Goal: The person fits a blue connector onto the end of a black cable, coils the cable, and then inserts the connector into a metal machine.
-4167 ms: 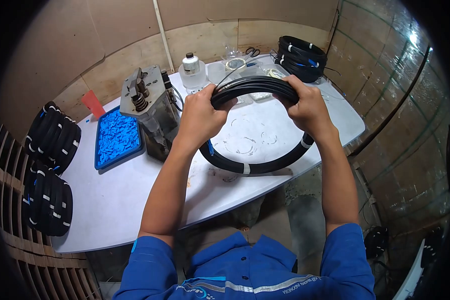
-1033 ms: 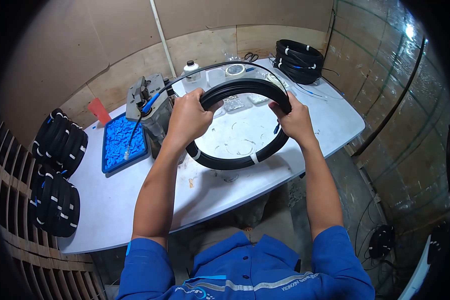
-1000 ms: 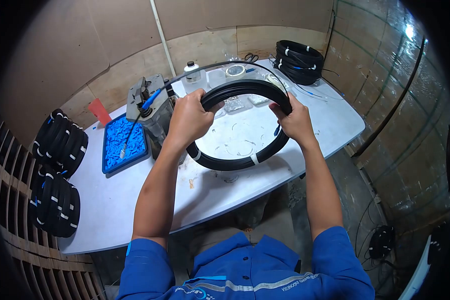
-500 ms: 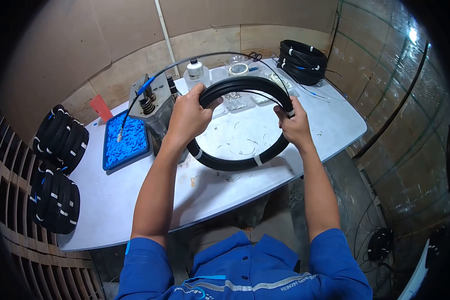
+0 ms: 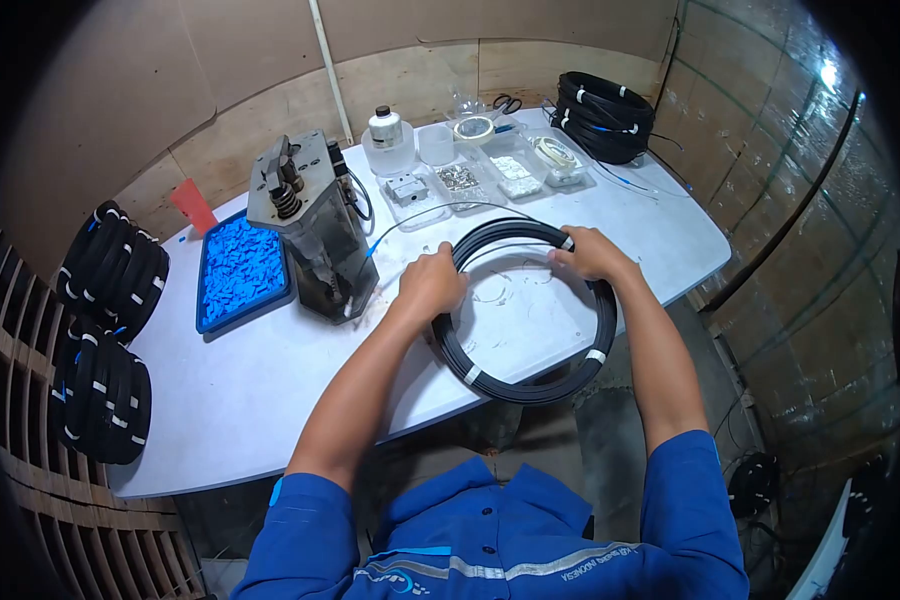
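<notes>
A coil of black cable (image 5: 607, 318), bound with white tape bands, is low over the front part of the white table (image 5: 660, 250), its near side reaching past the table edge. My left hand (image 5: 432, 284) is closed around the coil's upper left side. At the upper right, beside a white band, my right hand (image 5: 592, 256) grips the same coil. A loose cable end with a blue sleeve (image 5: 373, 247) arcs out to the left, in front of a grey metal machine (image 5: 320, 230).
Left of the machine stands a dark tray (image 5: 288, 290) of small blue pieces, with a red piece (image 5: 194, 207) behind. Clear trays (image 5: 515, 178), a bottle (image 5: 385, 130) and scissors (image 5: 507, 103) sit at the back. More coils lie right (image 5: 600, 120) and left (image 5: 115, 262).
Both hands have brought the coil down and towards the right. The loose blue-sleeved end, earlier arching high over the machine, now hangs lower at its right side.
</notes>
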Tool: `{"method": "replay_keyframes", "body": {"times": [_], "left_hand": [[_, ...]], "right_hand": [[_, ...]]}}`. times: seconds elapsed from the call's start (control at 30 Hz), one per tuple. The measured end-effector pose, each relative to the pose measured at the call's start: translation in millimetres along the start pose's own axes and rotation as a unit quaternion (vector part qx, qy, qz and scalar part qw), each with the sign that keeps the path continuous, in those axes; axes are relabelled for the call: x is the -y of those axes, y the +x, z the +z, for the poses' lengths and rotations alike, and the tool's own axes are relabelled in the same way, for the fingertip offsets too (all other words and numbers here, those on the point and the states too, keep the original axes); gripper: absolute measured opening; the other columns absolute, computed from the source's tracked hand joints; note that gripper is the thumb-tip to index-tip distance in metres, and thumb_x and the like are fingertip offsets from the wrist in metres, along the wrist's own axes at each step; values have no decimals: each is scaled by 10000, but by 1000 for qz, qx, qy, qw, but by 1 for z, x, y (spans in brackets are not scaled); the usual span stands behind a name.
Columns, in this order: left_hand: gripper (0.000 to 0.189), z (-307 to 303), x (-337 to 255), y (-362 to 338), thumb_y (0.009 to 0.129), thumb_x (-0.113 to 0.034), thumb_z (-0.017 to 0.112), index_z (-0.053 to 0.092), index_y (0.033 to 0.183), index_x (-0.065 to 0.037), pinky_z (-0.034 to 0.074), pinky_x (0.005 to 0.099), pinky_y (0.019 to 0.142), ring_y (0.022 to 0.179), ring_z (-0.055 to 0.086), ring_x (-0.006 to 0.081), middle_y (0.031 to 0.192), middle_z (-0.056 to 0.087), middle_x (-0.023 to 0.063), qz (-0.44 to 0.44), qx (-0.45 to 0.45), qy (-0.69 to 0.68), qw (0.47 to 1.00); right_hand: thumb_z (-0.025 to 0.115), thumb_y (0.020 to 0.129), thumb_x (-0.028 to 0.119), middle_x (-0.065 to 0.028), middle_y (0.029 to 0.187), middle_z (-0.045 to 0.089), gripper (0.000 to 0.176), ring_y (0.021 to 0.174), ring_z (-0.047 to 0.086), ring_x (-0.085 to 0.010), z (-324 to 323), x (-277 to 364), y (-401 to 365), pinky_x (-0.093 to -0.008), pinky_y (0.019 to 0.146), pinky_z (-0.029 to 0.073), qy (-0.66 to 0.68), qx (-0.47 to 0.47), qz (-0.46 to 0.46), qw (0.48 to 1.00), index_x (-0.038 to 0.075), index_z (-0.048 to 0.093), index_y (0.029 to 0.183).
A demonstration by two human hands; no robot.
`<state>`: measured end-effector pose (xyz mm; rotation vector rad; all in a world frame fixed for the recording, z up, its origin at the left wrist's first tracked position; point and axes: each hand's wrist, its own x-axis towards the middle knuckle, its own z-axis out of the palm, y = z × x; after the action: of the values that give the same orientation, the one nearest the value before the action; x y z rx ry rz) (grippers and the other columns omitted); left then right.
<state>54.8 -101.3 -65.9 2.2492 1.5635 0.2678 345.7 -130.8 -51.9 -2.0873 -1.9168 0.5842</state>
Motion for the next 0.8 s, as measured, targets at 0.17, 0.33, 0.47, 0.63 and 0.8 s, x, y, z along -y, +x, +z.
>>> {"method": "replay_keyframes", "body": {"times": [0.17,0.33,0.47,0.63,0.8], "left_hand": [[369,33,8,17,870,-179,681,605,1178,9,579,511,870,985,693,476,1133,659,307,25,-48,77,996],[227,47,10,34,839,-53,615,615,1041,51,586,535,770,870,693,479,1018,655,296,138,-128,84,979],[137,50,11,48,845,-57,619,659,912,56,603,489,694,782,721,426,914,693,254,184,-120,150,964],[146,44,10,49,850,-66,624,657,910,63,607,476,690,784,730,406,918,698,250,201,-81,188,958],[168,50,12,48,855,-79,623,641,922,74,611,454,676,773,732,392,898,697,246,196,-102,183,958]], "right_hand": [[739,923,389,-226,1278,630,512,1243,594,-351,34,-14,12,-430,1033,482,-117,-38,-33,992,40,651,1288],[725,931,359,-170,1206,623,515,1176,610,-353,35,-11,11,-434,1005,494,-66,-44,-63,995,153,583,1381],[680,961,310,-164,1180,624,486,1161,621,-339,37,-7,9,-431,968,515,-94,-70,-93,989,166,554,1408],[651,961,215,-126,1093,643,391,1047,667,-320,46,-10,12,-433,859,556,-162,-119,-161,966,157,572,1339],[667,883,109,-94,976,646,165,922,670,-291,60,-19,22,-418,782,556,-240,-203,-240,919,91,611,1038]]}}
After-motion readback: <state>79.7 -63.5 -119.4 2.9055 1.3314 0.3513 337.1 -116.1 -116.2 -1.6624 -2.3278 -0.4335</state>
